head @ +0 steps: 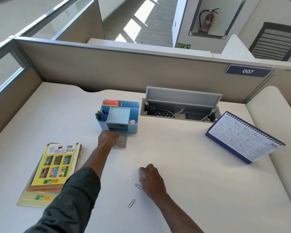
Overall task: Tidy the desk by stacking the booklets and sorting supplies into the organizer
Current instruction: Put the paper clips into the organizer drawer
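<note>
A blue desk organizer (124, 113) stands mid-desk with markers, sticky notes and a round pink item in its compartments. Its clear drawer (123, 142) is pulled out in front and holds paper clips. My left hand (107, 137) grips the drawer's left side. My right hand (151, 178) lies on the desk nearer me, its fingertips pinching a paper clip (140, 175). Two more paper clips lie loose: one (138, 186) beside that hand, one (131, 203) closer to me. A stack of booklets (55, 167) with a yellow cover on top lies at the left.
A desk calendar (245, 137) stands at the right. An open cable box (180, 106) with raised lid sits behind the organizer. Beige partition walls (124, 69) close the desk at back and left. White desk surface (200, 165) stretches between my right hand and the calendar.
</note>
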